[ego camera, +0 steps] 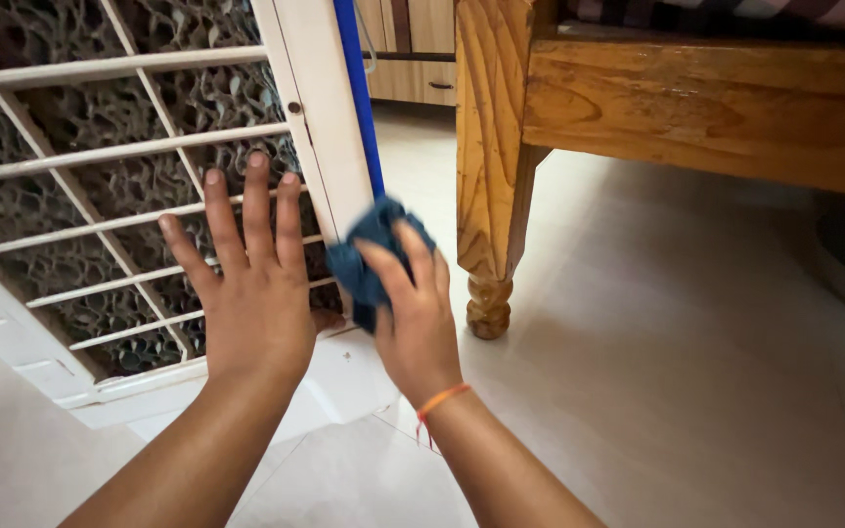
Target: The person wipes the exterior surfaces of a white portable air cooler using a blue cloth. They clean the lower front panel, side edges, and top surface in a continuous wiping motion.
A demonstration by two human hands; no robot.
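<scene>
While the left hand (251, 293) lay flat with fingers spread against the white slatted grille (119, 156) of the cooler, I judged it was there to steady the panel, since the palm pressed on the lower bars and held nothing. Its grip was apart, empty. The right hand (413, 313) had its grip clamped on a bunched dark blue cloth (369, 256), which sat pressed against the white side frame (320, 127) of the cooler, just below a blue edge strip (359, 98); held wadded like that, the cloth gave a firm pad for rubbing the narrow upright. An orange thread (439, 399) circled that wrist.

As for anything that held contents, I saw the cooler body itself: behind the grille its grey-brown honeycomb pad (198, 98) filled the whole opening. The cooler stood on the pale tiled floor (677, 372), just beside the carved leg (489, 196) of a wooden bed frame (706, 108), the two near but apart. I saw no loose items on the floor.
</scene>
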